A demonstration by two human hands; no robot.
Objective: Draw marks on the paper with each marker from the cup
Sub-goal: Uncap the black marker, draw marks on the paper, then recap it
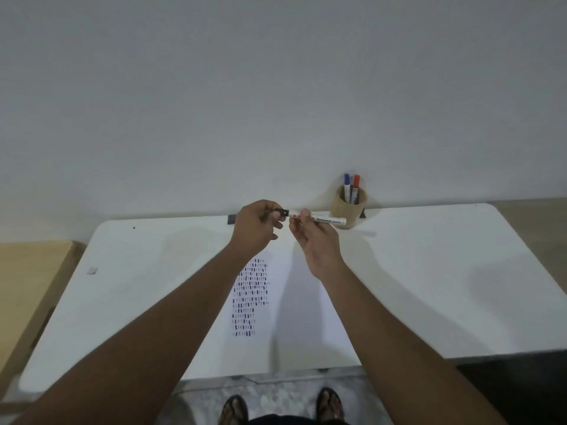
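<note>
head-height view, forward-down over white table (429, 271)

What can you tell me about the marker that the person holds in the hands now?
The marker has a white barrel with black print reading "Permanent". It looks like plastic. It lies nearly level in the air above the far side of the table, in front of the cup. The right hand grips it near its left end. Its black cap is off, pinched in the left hand, just apart from the barrel. The tip is hidden by fingers.
</note>
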